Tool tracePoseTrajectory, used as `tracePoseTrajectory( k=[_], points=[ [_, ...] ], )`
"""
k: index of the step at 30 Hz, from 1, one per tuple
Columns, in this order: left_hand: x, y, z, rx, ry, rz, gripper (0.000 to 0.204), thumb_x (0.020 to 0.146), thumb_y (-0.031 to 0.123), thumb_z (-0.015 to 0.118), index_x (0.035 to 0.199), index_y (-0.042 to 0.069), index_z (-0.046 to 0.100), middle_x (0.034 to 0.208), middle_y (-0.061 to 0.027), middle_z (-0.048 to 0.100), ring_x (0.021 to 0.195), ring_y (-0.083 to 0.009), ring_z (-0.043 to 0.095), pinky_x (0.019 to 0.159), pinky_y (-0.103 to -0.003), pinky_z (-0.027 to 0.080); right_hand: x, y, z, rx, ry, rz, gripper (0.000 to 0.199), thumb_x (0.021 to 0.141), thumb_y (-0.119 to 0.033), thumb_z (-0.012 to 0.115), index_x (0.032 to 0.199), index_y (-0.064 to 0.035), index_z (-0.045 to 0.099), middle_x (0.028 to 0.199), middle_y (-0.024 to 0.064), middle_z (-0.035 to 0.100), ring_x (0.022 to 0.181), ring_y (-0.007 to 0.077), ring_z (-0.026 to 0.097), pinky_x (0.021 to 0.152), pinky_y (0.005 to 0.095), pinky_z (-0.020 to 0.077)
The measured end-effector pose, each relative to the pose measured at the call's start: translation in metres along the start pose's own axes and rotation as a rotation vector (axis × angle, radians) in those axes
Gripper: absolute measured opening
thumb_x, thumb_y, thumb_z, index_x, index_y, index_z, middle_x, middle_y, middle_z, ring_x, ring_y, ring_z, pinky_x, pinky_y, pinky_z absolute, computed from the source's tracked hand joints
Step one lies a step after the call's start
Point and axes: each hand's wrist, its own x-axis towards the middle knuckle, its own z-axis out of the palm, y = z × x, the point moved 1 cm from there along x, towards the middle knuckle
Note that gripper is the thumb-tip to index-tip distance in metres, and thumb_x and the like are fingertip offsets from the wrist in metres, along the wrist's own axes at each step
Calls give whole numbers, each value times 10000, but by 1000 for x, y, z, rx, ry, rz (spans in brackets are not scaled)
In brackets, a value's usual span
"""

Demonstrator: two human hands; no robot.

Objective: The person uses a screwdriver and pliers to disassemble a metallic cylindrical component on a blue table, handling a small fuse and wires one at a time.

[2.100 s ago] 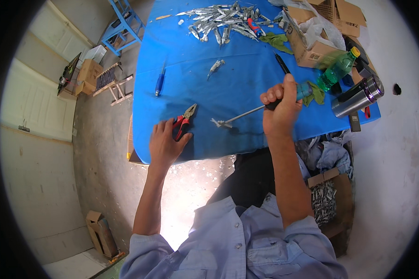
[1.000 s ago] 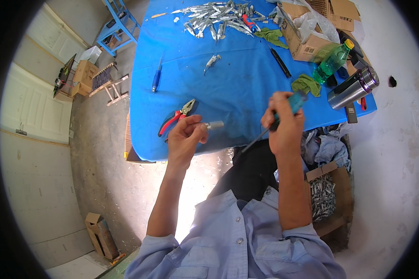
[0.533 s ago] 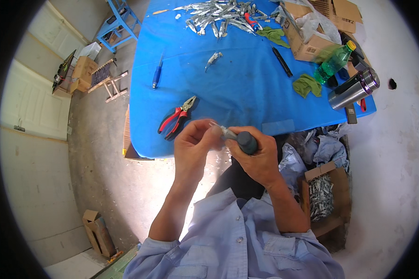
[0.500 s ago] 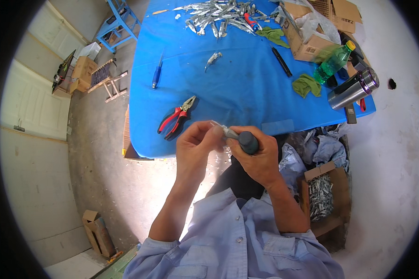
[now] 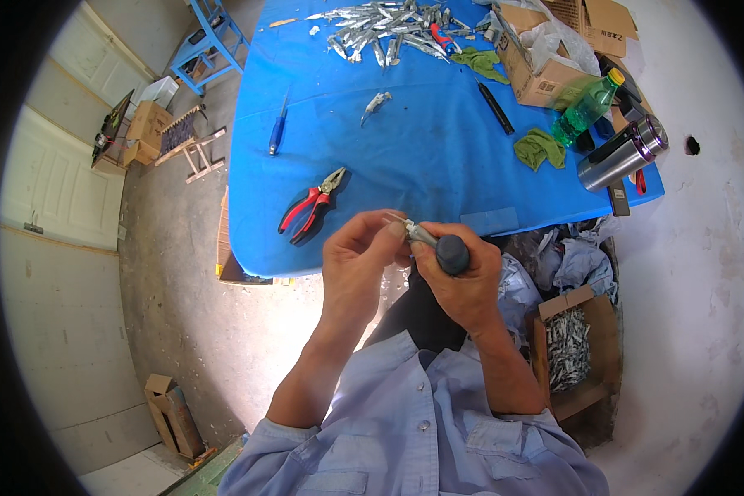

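Observation:
In front of the table's near edge, my left hand is closed in a pinch on a small silvery metal part. My right hand wraps round a tool with a dark, round-ended handle; its grey front end meets the part, and its tip is hidden by the fingers. To the left on the blue cloth lie red-and-black pliers, jaws pointing away. A blue-handled screwdriver rests farther left. One loose metal piece lies alone mid-table, short of a large pile of similar pieces.
At the table's right stand a steel thermos, a green bottle and an open carton. Green cloths and a black pen-like rod lie nearby. Below right, a cardboard box holds many metal pieces.
Both hands have shifted slightly right, still holding the part and the tool together. The view has moved a little; the things on the table keep their places.

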Motion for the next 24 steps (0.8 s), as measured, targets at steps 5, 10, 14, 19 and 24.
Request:
tracePoseTrajectory(
  k=[5,10,14,19,24],
  points=[
    [2,0,-3,-137,-29,-131,196,1016,157,589,1062,-15,673,869,-74,695,709,-127,629,656,-277,511,0,-5,-7,74,-54,64,182,881,-16,767,1054,13,719,843,16,722,762,34,626,666,220,518],
    [4,-6,-10,-284,-104,-199,244,1037,198,548,1053,-20,657,833,-72,674,704,-138,638,641,-282,513,-3,0,-7,256,-48,142,164,890,-9,755,1049,12,722,865,-11,709,786,29,613,683,205,501],
    [5,-10,-17,-343,-172,-185,210,1031,168,568,1087,-11,661,844,-70,672,738,-135,649,646,-266,516,-3,-1,-8,289,-59,242,135,895,-27,752,1024,6,733,845,-10,704,770,27,607,666,202,490],
    [0,1,-6,269,3,167,163,1009,83,612,1133,9,689,947,-51,696,802,-138,662,673,-251,527,-1,0,-7,280,-9,365,107,907,-74,747,980,5,746,760,-19,683,690,24,587,608,199,457],
    [3,9,-10,1027,-28,845,194,877,-58,709,1054,20,723,999,-82,699,845,-188,655,692,-291,527,4,-1,-8,282,-7,434,109,908,-100,750,956,-2,748,698,-32,652,634,25,564,559,204,416]
  ],
)
